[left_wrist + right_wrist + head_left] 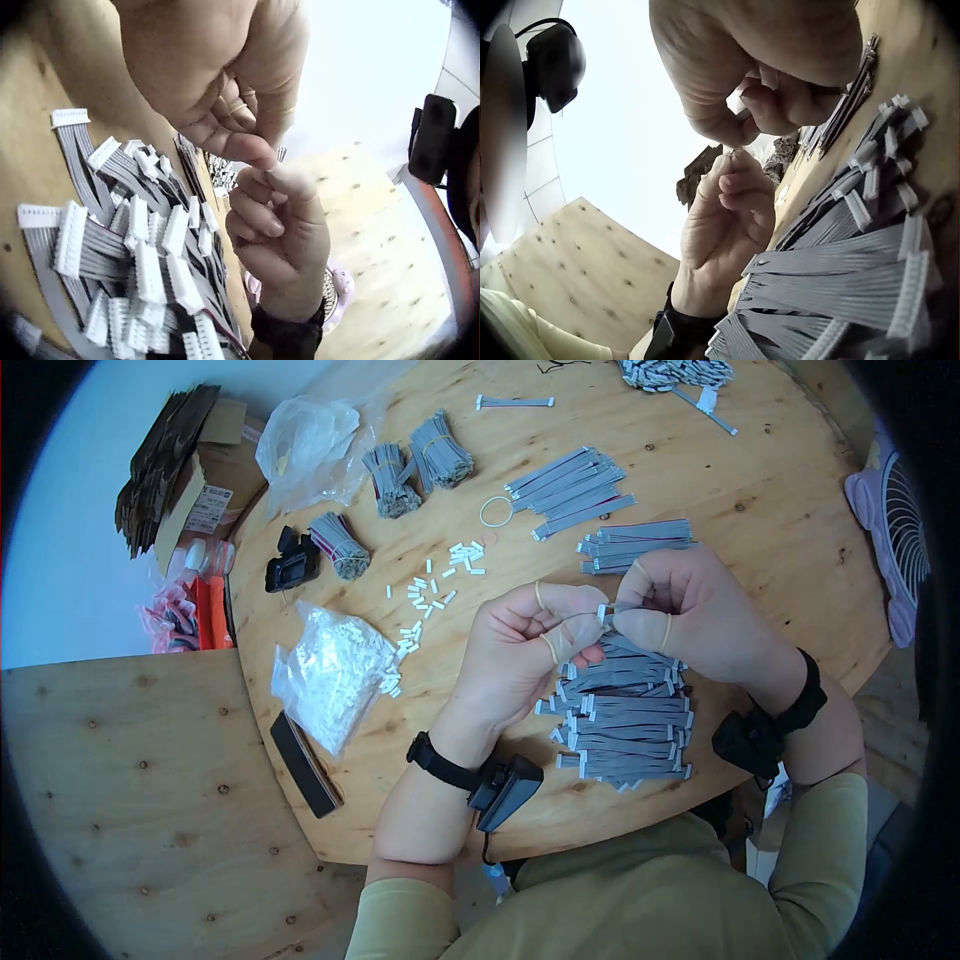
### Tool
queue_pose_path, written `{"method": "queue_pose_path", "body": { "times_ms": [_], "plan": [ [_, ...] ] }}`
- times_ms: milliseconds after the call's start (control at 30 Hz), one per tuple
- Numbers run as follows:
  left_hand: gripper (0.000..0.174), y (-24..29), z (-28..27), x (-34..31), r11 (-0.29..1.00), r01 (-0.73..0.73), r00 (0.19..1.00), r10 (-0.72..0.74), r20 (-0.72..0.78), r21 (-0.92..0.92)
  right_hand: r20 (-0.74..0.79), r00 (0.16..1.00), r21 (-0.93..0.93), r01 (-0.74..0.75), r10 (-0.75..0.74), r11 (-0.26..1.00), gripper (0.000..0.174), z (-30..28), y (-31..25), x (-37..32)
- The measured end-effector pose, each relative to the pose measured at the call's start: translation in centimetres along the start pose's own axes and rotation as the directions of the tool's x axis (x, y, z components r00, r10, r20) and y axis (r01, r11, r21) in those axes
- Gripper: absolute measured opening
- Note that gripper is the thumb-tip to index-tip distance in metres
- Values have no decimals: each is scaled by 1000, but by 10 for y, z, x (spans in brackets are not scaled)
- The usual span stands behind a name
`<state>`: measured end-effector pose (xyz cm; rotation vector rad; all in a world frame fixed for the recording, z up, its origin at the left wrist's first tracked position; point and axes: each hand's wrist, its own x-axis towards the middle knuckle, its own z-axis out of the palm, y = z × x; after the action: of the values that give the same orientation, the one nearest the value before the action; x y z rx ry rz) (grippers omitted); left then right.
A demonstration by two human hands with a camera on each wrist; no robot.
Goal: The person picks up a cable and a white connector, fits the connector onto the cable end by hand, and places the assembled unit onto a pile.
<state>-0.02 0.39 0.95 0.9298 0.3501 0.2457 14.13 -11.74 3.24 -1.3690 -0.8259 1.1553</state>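
- Sleeves (640, 890) and the two wrist cameras (505, 790) lie nearest, at the table (760, 490) edge.
- Left hand (525, 650) and right hand (690, 615) are together, fingertips meeting just above the pile (625, 725) of grey ribbon cables with white plugs.
- Between them is one cable (603, 612). Each hand pinches it with thumb and forefinger, the other fingers curled in. Only its white end and a short grey stretch show, and the rest is hidden by the fingers.
- The wrist views show the same pinch from below, with a thin sliver of the cable caught between the tips. The grip looks tight on both sides.
- Yellowish bands sit round fingers of both hands, and another band (495, 512) lies loose on the table.
- Handling, as a judgement: the cable should be very light and floppy, its wires thin and easily kinked. The plastic plug is the only stiff part, small and smooth, so it is best held by the plug's flat sides or just behind it, never by a single wire.
- Well apart on the far side are tied bundles (395, 480), scattered white plugs (440, 585), a clear bag (330, 670) and cardboard boxes (190, 470).
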Motion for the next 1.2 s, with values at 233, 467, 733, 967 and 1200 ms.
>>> {"method": "queue_pose_path", "body": {
  "times_ms": [233,467,733,967,1200],
  "plan": [
    [18,-3,0,0,986,-78,997,76,14,148,-16,1000,-51,9,-10,999,6,0,1,0],
    [18,-1,0,0,984,-88,996,84,29,158,-5,1000,48,12,-11,999,6,2,4,0],
    [17,-2,0,-1,986,-99,995,99,8,136,10,1000,51,12,-13,999,4,2,4,1],
    [16,-3,4,0,992,-106,994,108,-23,66,-12,999,94,33,-32,995,4,5,5,2],
    [18,-3,4,-2,993,-93,995,95,-27,79,7,999,97,47,-47,994,5,6,5,2]
  ]
}}
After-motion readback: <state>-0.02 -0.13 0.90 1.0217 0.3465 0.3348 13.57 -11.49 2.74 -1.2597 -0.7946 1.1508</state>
